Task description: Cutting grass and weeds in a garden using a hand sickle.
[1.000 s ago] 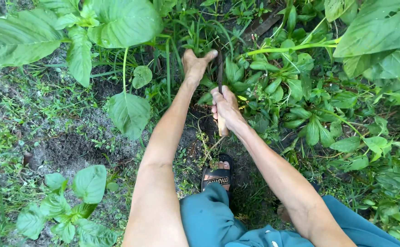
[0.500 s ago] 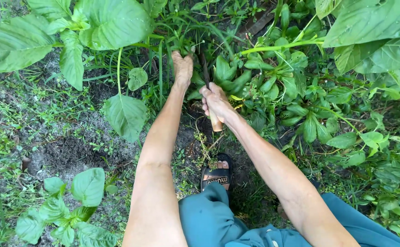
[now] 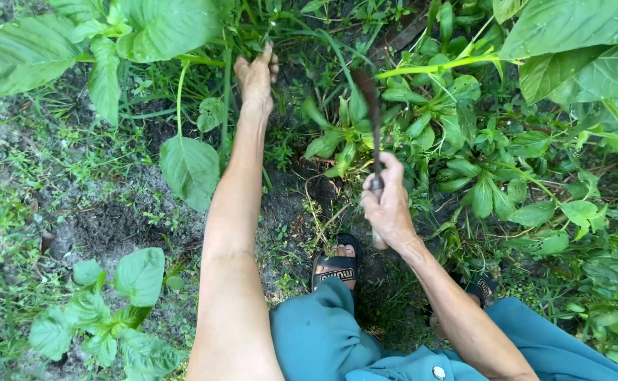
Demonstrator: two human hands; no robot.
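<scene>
L hand (image 3: 256, 76) is clenching far green grass blades (image 3: 247, 35), soft, w/ grip low; R hand (image 3: 388, 204) is grasping dark curved metal sickle (image 3: 369, 116), stiff, by handle.

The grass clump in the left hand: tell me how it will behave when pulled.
The grass clump looks thin-bladed and floppy, so it would likely bend toward the left hand rather than resist stiffly. It probably weighs little, being slender blades. Rooted in dark soil, it may tear before lifting; the roots are hidden.
</scene>
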